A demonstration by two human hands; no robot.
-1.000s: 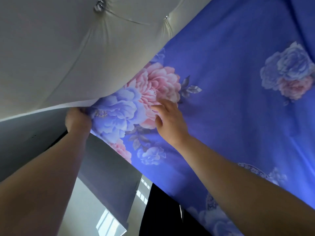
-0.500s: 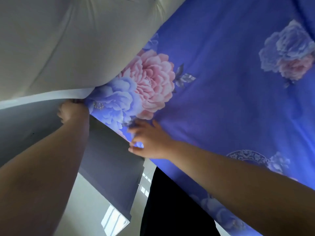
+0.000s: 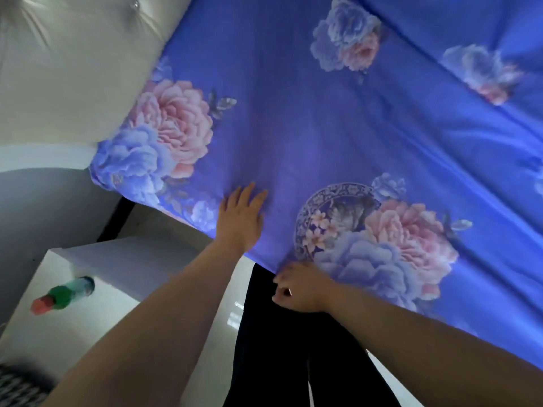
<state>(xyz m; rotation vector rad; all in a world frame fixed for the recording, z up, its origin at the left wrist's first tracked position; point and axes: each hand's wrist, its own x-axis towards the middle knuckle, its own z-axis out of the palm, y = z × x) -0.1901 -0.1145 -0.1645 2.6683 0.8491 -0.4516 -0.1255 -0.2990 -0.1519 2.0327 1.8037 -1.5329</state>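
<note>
Two hands are tending the blue floral fabric bed sheet (image 3: pixel 293 118): the left hand (image 3: pixel 241 219) is pressing it flat-fingered, and the right hand (image 3: pixel 304 289) is curling round its edge

A home bedroom: a floral bedsheet (image 3: pixel 323 127) meets a tufted headboard (image 3: pixel 73 69) beside a white nightstand (image 3: pixel 117 259).

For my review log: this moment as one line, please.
left grip flat on sheet | right grip pinches sheet edge | bottle on cabinet

- The sheet (image 3: pixel 293 127) was left unobstructed across the bed's middle.
- Passage at the left was blocked by the headboard (image 3: pixel 73 83), the nightstand (image 3: pixel 123 259) and its bottle (image 3: pixel 63 295).
</note>
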